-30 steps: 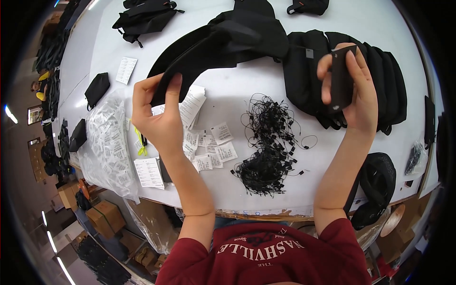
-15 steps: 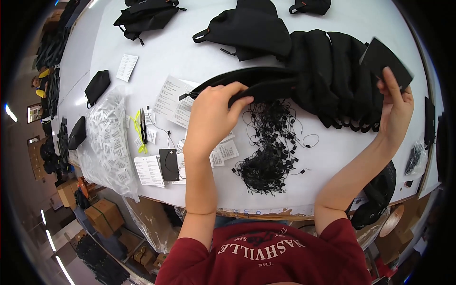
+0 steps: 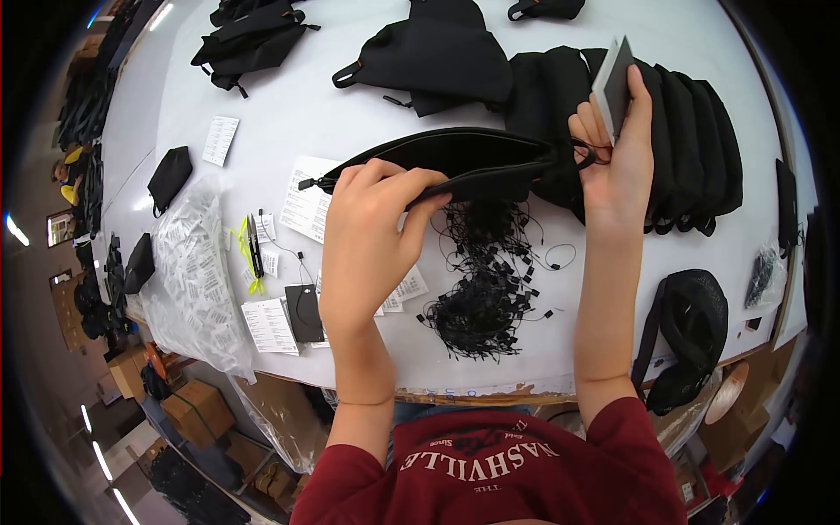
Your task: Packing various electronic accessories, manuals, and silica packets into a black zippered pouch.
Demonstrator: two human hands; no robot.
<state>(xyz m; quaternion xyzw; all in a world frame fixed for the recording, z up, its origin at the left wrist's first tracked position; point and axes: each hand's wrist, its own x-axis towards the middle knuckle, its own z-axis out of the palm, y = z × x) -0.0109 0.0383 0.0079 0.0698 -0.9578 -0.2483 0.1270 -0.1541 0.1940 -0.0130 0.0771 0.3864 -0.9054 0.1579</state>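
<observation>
My left hand (image 3: 374,227) pinches the near rim of a black zip pouch (image 3: 500,177), whose mouth gapes upward; its zip pull hangs at the left end. Raised beside the pouch's right end, my right hand (image 3: 619,171) grips a thin card (image 3: 614,87), dark on one face and pale on the other. A small black loop (image 3: 584,156) shows by the right fingers; whether they hold it is unclear. Under and in front of the pouch lies a tangled heap of black tag strings (image 3: 481,297). Right behind my right hand, several black pouches (image 3: 691,149) lie overlapped in a row.
On the left are a clear bag of white labels (image 3: 188,289), small scissors (image 3: 254,245) with a yellow tie, printed sheets (image 3: 269,325) and a black tag (image 3: 304,313). Black bags (image 3: 429,57) lie at the back. A black mesh item (image 3: 687,332) sits near the right edge.
My right hand has come leftward with the card, from beyond the pouch row to near the held pouch, and the card has turned edge-on. The pouch's mouth gapes wider in my left hand.
</observation>
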